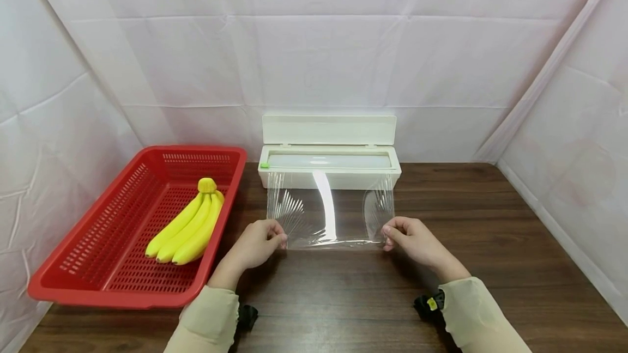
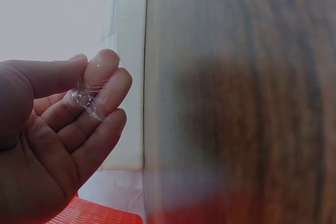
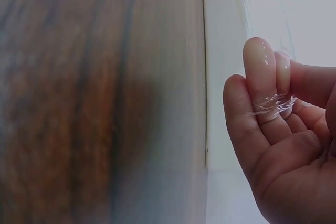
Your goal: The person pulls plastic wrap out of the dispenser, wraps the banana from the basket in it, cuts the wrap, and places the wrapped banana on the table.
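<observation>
A sheet of clear plastic wrap (image 1: 304, 227) stretches from a white dispenser box (image 1: 328, 180) toward me, glossy and creased at both sides. My left hand (image 1: 260, 241) pinches its near left corner between thumb and index finger; in the left wrist view, crumpled film (image 2: 86, 98) lies across the fingers. The near right corner is pinched by my right hand (image 1: 414, 239), and bunched film (image 3: 275, 104) shows over those fingers in the right wrist view. The box's lid (image 1: 328, 129) stands raised, with the roll (image 1: 294, 161) visible inside and a small green slider (image 1: 265, 165) at the left front.
To the left stands a red perforated basket (image 1: 44, 286) with a bunch of yellow bananas (image 1: 188, 230) in it. White cloth walls (image 1: 324, 59) rise behind and at both sides of the dark wooden table (image 1: 333, 309).
</observation>
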Demonstrator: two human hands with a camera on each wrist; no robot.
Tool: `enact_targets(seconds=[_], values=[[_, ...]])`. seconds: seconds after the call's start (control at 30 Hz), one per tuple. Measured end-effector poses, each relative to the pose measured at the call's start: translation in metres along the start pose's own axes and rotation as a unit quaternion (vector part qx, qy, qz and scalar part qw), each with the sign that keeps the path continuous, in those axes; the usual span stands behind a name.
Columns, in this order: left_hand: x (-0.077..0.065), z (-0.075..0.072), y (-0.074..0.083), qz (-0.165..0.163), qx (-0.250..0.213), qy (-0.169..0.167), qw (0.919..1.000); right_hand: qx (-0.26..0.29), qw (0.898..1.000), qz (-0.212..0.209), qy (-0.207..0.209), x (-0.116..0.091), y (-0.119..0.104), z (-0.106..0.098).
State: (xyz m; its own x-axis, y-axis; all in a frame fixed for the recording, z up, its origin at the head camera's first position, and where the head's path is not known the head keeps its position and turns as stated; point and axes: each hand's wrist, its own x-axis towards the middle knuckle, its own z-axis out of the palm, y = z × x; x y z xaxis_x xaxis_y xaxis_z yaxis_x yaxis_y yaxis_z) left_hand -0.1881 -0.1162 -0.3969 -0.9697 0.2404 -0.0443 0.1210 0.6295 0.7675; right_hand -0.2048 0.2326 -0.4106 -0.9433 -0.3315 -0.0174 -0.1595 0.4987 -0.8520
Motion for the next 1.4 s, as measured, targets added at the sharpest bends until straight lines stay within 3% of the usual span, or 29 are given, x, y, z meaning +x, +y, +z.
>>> enact_targets(seconds=[0.43, 1.2, 1.4], values=[[-0.003, 0.002, 0.000, 0.022, 0.021, -0.021, 0.9993, -0.012, 1.000, 0.021, -0.020, -0.002, 0.002, 0.001], [-0.011, 0.001, 0.001, 0.041, 0.031, -0.049, 0.9975, 0.016, 0.997, -0.010, -0.069, -0.004, 0.005, 0.003], [-0.012, 0.003, -0.001, 0.033, 0.031, -0.057, 0.9974, 0.024, 0.997, -0.011, -0.075, -0.005, 0.001, 0.004]])
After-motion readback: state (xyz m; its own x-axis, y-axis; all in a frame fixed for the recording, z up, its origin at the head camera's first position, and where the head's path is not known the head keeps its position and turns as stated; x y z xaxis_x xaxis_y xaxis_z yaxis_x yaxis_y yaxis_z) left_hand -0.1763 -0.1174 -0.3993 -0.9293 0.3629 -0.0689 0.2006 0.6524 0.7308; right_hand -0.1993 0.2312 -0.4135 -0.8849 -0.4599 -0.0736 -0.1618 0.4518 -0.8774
